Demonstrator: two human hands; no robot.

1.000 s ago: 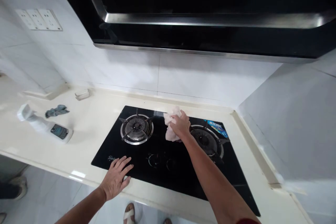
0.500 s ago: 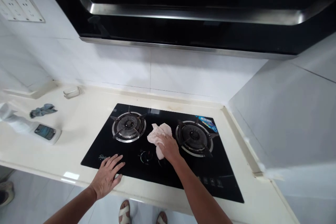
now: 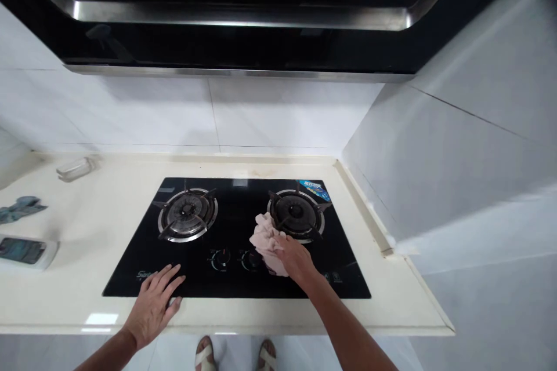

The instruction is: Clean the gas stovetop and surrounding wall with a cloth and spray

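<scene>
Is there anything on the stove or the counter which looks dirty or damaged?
Yes, a faint brownish stain behind the cooktop, slightly right of its middle: it discolours the otherwise pale counter. I see no clear spill or damage.

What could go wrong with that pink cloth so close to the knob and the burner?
The right hand holds the pink cloth right beside the right knob, so it might nudge that knob. The cloth is also by the right burner, so it might snag on the burner's metal prongs. And the left hand has its fingers on the shiny black stove top, which might be slippery.
</scene>
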